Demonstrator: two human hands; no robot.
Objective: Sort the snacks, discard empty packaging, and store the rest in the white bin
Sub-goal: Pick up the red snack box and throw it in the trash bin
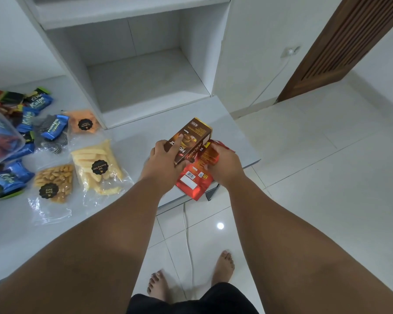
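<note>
Step in hand, by judgement: sorting, at the stage of checking packaging.

Holding the brown box (191, 137) tilted above the right end of the table (132, 141), with the left hand (162, 160) in a clamped grip round its near end, index finger laid along the top face. Pinching a red pack (210, 154) in the right hand (224, 165), grip clamped, just above a flat red pouch (191, 181) lying at the table edge and overhanging it. Contact between box and pack: likely, not certain.

Further left on the table, well apart: clear bags of yellow sticks (98, 165) and nuts (53, 180), and blue wafer packs (41, 103), untouched. No white bin identifiable in view.

Next, by judgement: test box and red pack by weight or squeeze. Discard if empty, otherwise set aside for storage. Locate the bin and a discard point first.
</note>
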